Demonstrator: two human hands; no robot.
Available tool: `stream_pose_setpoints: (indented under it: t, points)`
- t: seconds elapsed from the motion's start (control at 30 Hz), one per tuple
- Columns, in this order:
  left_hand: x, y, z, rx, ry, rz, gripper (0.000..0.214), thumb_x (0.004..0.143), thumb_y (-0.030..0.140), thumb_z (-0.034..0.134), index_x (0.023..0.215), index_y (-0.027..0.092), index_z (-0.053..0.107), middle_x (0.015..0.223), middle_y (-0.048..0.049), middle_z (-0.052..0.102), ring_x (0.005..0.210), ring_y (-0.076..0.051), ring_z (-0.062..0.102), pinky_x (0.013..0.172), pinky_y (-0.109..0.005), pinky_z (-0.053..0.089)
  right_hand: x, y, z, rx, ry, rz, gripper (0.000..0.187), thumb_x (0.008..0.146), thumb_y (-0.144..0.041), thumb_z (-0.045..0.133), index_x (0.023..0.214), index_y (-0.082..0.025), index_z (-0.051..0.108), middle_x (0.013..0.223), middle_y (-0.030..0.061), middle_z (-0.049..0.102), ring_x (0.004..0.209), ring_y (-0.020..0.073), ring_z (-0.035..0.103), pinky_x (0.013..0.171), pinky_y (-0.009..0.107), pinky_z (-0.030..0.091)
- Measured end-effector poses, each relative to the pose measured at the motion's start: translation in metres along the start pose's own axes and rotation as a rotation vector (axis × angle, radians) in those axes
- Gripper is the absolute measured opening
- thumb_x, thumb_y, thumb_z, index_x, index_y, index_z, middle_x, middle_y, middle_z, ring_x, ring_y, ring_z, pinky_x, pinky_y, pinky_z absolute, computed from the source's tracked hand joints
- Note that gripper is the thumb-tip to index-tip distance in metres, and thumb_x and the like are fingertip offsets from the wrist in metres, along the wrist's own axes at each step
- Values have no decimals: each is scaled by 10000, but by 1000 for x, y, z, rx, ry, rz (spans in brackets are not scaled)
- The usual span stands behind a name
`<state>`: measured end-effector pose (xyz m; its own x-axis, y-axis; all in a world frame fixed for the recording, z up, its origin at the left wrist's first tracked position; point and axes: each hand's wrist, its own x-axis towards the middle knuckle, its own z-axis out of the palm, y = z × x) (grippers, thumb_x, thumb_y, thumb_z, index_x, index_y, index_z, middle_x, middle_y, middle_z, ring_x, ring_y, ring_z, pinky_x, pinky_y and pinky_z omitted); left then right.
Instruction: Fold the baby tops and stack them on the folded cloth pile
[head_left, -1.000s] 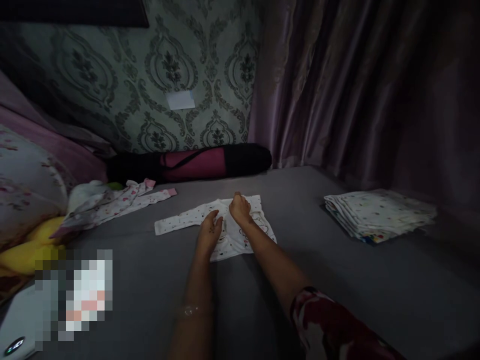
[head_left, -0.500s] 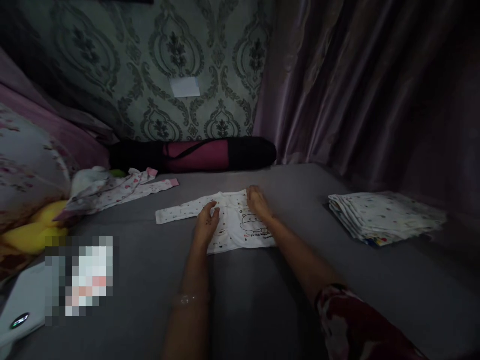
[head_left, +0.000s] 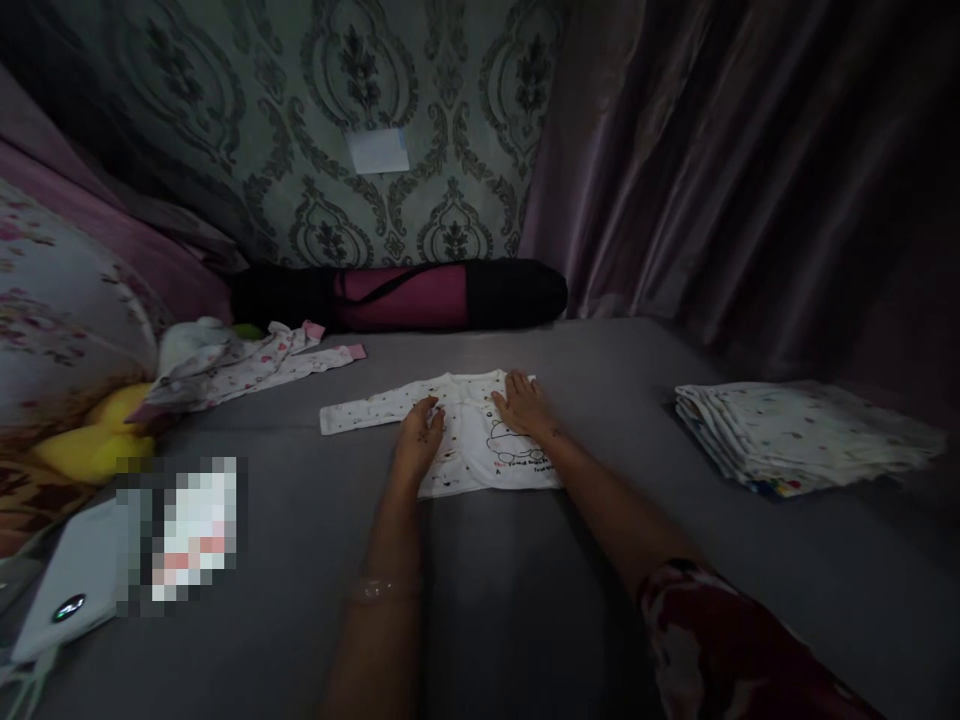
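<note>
A small white long-sleeved baby shirt (head_left: 469,445) lies spread on the grey sheet, with tiny dots and an animal drawing with lettering on its front. One sleeve stretches out to the left; the other is mostly hidden behind my right arm. My left hand (head_left: 420,440) rests at the shirt's left side, thumb and fingers apart. Lying flat on the upper right part, near the shoulder, is my right hand (head_left: 523,405), its fingers spread. Neither hand grips the cloth.
A stack of folded white printed cloths (head_left: 795,430) sits at the right. Pink-cuffed baby clothing (head_left: 259,370), a yellow plush (head_left: 97,445) and a white device (head_left: 86,560) are at the left. A black and pink bolster-shaped bag (head_left: 405,298) lies along the wall.
My right hand has gone from bunched fingers at the collar to lying spread on the shirt's upper right. My left hand has barely moved. The view has shifted slightly.
</note>
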<state>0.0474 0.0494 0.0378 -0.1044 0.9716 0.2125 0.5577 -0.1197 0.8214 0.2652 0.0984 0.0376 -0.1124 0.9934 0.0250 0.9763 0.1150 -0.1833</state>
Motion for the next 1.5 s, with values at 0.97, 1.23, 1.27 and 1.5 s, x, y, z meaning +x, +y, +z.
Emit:
stream_pose_setpoints:
  t: [0.97, 1.23, 1.27, 1.5]
  points:
    - [8, -14, -52, 262, 501, -348, 319, 808, 224, 512, 1051, 156, 707, 1201, -191, 576, 1173, -369, 510, 977, -507, 403, 18, -123, -5, 61, -8, -324, 547, 1001, -330, 265, 1464, -53, 357, 1562, 142, 287, 1454, 230, 199, 1180, 390, 91]
    - [9, -22, -67, 279, 682, -631, 419, 841, 282, 507, 1245, 196, 579, 1317, -209, 490, 1282, -418, 367, 993, -589, 295, 20, -148, 20, 100, -133, -335, 625, 1006, -404, 188, 1510, -40, 251, 1597, 127, 177, 1475, 222, 124, 1187, 393, 67]
    - [10, -24, -65, 300, 700, -639, 425, 838, 305, 517, 1240, 176, 562, 1317, -221, 485, 1277, -420, 369, 988, -590, 294, 20, -148, 22, 95, -124, -338, 623, 1005, -403, 185, 1510, -44, 253, 1598, 124, 175, 1475, 221, 123, 1187, 396, 62]
    - [26, -35, -58, 443, 817, -697, 441, 782, 322, 585, 1152, 90, 523, 1245, -269, 502, 1215, -425, 419, 937, -560, 339, 24, -148, 26, 62, -133, -333, 618, 998, -381, 207, 1515, -44, 236, 1600, 128, 160, 1475, 233, 119, 1186, 414, 60]
